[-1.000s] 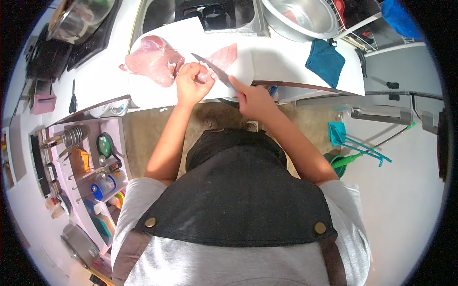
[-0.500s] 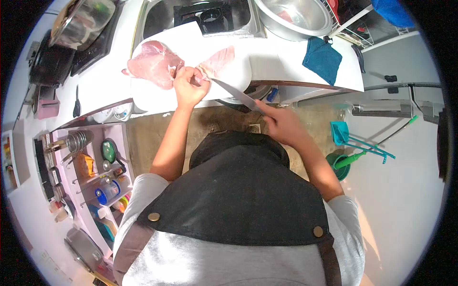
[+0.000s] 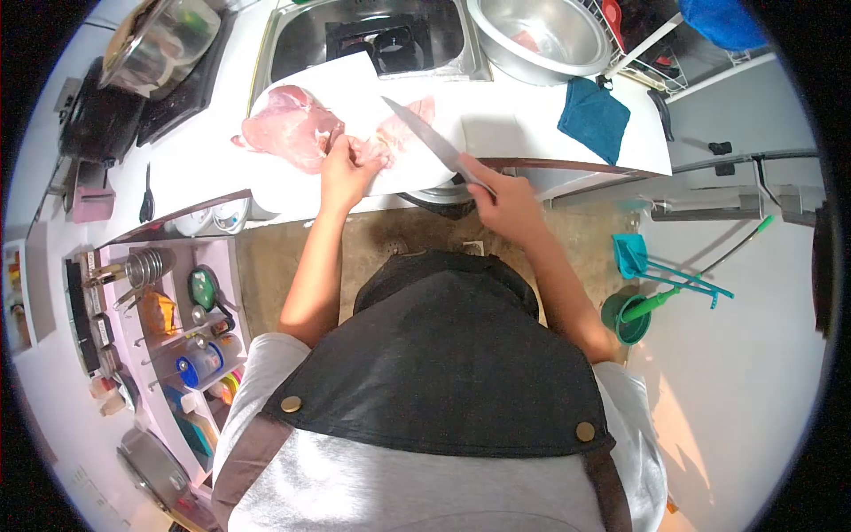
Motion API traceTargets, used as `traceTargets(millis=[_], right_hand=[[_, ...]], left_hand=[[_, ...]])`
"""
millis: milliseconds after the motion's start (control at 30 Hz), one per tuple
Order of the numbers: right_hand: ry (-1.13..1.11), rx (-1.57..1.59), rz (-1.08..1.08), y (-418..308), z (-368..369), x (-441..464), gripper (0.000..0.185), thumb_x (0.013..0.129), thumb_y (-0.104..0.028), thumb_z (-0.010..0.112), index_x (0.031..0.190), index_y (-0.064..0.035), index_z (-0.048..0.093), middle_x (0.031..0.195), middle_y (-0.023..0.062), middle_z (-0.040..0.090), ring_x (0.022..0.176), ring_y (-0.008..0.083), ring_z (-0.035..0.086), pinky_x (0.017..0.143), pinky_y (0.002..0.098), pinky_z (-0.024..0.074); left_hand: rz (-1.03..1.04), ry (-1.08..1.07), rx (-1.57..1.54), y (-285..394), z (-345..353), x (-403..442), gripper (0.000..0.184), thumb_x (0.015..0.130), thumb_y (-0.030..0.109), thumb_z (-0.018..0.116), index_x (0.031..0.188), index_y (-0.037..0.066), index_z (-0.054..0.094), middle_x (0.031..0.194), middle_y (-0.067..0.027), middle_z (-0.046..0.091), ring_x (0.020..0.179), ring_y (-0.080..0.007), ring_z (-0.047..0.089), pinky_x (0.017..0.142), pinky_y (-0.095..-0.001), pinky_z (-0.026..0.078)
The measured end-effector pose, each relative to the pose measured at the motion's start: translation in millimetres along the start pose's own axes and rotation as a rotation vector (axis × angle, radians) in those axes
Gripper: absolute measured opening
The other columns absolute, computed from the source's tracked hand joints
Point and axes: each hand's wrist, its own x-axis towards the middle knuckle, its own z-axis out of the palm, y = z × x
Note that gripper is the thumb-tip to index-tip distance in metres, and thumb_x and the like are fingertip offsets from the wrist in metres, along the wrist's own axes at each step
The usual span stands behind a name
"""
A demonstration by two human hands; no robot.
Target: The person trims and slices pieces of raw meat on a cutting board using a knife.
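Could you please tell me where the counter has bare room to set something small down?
Bare counter lies between the white board and the blue cloth, nearer than the metal basin, and between the board and the black-handled utensil at left. The board's middle is crowded: large meat piece, smaller meat piece, left hand and knife.

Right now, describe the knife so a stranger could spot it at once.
Find the sink at the top of the view, then the white cutting board just below it. The knife is in the person's right hand, its blade slanting up and left over the board. Unlike the pink meat near it, it is long, grey, straight and pointed.
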Motion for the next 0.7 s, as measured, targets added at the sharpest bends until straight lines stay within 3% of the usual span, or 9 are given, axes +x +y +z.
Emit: traceTargets(millis=[67,100,167,300,367,467,600,700], right_hand=[[-0.006,0.031,-0.09,0,20,17,0.045,0.085,-0.018,0.057,0.129,-0.0248,0.054,0.081,0.0229,0.064,0.074,0.041,0.062,0.069,0.046,0.0499],[-0.005,0.03,-0.094,3,30,24,0.045,0.085,-0.018,0.057,0.129,-0.0248,0.054,0.081,0.0229,0.064,0.074,0.041,0.062,0.069,0.046,0.0499],[-0.017,0.012,-0.186,6,45,35,0.044,0.084,-0.018,0.056,0.127,-0.0246,0.055,0.085,0.0224,0.064,0.074,0.0419,0.062,0.071,0.0481,0.05],[-0.032,-0.072,-0.214,-1,48,35,0.042,0.084,-0.017,0.054,0.126,-0.0242,0.056,0.087,0.0212,0.065,0.075,0.0421,0.062,0.073,0.0492,0.0503],[-0.092,-0.106,-0.133,-3,35,28,0.045,0.083,-0.014,0.059,0.127,-0.0244,0.056,0.081,0.0193,0.064,0.069,0.0393,0.061,0.065,0.0443,0.0489],[-0.114,-0.157,-0.148,4,16,10,0.047,0.083,-0.014,0.059,0.128,-0.0259,0.055,0.078,0.0195,0.064,0.067,0.039,0.06,0.064,0.0436,0.0485],[-0.202,-0.129,-0.037,-3,-4,-17,0.04,0.084,-0.018,0.054,0.124,-0.0236,0.058,0.086,0.0215,0.065,0.076,0.0399,0.063,0.071,0.0486,0.051],[-0.206,-0.084,0.042,3,-10,-29,0.044,0.083,-0.018,0.056,0.127,-0.0259,0.056,0.086,0.0205,0.066,0.076,0.0388,0.064,0.072,0.0475,0.0509]], left_hand=[[0.062,0.035,-0.395,-25,6,0,0.03,0.075,0.007,0.075,0.095,-0.001,0.055,0.082,-0.0081,0.066,0.069,-0.0179,0.063,0.063,-0.0271,0.049],[0.064,0.039,-0.395,-26,1,-2,0.03,0.075,0.007,0.075,0.095,-0.001,0.055,0.082,-0.0081,0.066,0.069,-0.0179,0.063,0.063,-0.0271,0.049],[-0.122,-0.094,-0.587,-24,-9,-9,0.028,0.081,0.003,0.068,0.103,0.0,0.051,0.092,-0.0107,0.065,0.082,-0.017,0.065,0.07,-0.0273,0.052],[-0.261,-0.111,-0.665,-8,-30,-24,0.031,0.081,0.002,0.067,0.107,-0.001,0.052,0.092,-0.0111,0.065,0.079,-0.0164,0.065,0.07,-0.0269,0.053],[-0.246,-0.219,-0.695,-12,-37,-25,0.029,0.08,0.0,0.065,0.107,-0.002,0.054,0.091,-0.0093,0.065,0.078,-0.0135,0.064,0.068,-0.0261,0.052],[-0.331,-0.184,-0.751,3,-48,-30,0.029,0.082,0.002,0.061,0.111,0.001,0.055,0.095,-0.0068,0.065,0.078,-0.013,0.064,0.067,-0.0244,0.052],[-0.296,-0.199,-0.88,17,-66,-28,0.031,0.084,0.004,0.06,0.114,0.005,0.054,0.097,-0.0039,0.065,0.078,-0.0116,0.064,0.066,-0.0224,0.052],[-0.13,-0.304,-0.878,15,-60,3,0.037,0.086,0.007,0.061,0.121,0.003,0.052,0.098,-0.0023,0.064,0.08,-0.0079,0.061,0.062,-0.0199,0.047]])
